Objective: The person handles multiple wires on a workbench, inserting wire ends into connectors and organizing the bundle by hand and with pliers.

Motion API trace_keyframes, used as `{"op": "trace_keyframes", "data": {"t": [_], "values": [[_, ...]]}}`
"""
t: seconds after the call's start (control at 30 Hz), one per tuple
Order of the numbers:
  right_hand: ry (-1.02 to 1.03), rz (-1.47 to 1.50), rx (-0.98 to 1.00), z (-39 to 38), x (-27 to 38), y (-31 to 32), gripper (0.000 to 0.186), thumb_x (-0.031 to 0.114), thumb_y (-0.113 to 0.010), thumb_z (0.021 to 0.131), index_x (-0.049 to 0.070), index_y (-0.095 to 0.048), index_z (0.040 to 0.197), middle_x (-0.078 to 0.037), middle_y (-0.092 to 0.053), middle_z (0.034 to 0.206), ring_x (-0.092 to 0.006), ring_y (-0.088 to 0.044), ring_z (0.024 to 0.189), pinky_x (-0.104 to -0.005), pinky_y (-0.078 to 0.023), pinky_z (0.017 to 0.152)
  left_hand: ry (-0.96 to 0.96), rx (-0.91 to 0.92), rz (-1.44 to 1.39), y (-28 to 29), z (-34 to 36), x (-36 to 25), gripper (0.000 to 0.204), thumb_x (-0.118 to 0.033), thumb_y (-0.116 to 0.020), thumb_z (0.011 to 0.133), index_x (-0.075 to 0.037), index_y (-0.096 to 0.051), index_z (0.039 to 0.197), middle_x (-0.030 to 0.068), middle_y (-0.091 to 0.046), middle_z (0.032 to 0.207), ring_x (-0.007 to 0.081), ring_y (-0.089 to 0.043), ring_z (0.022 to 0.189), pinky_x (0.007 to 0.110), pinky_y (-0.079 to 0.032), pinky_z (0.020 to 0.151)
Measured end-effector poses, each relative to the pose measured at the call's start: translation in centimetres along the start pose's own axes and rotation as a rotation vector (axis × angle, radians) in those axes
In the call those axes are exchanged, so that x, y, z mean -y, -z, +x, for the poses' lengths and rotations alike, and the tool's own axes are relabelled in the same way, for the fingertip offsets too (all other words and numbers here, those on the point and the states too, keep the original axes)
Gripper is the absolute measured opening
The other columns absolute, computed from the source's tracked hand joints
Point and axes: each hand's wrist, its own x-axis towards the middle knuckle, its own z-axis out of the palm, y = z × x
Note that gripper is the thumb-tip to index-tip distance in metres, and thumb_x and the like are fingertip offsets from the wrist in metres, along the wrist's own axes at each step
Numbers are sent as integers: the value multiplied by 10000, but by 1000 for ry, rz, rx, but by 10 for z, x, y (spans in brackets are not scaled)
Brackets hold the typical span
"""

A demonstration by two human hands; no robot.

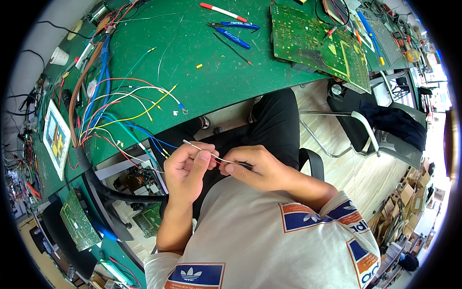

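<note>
Over my lap, in front of the table edge, my left hand pinches a thin white wire between thumb and fingers, and its tip sticks out beyond them. My right hand is closed on the same wire a little to the right, with a short red strand showing between the hands. Left of my hands, a thick black cable fans out into many coloured wires, several with crimped ends. A blue ring terminal tips one white wire on the table.
On the green table lie blue side cutters, a red-and-white marker and a small yellow piece. A large green circuit board lies at the right. A tilted screen stands left; a chair is at the right.
</note>
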Motion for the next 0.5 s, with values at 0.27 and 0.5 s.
{"op": "trace_keyframes", "data": {"t": [0.27, 0.5], "values": [[-16, 22, 58, -1, 0, 1, 169, 113, -555, 956, -40, -625, 941, -134, -655, 825, -253, -647, 743, -341, -507, 671, -5, 9, 6, -6, 1, -2, 191, -112, -608, 951, 55, -631, 1041, 100, -680, 896, 95, -613, 744, 221, -505, 693], [-31, -17, 145, 0, 1, 1, 237, 164, -502, 995, -44, -615, 979, -141, -653, 839, -245, -652, 738, -333, -512, 667, -63, -72, 56, -4, 3, -3, 185, -102, -594, 954, 60, -620, 1040, 114, -670, 873, 108, -612, 707, 228, -492, 640]]}}
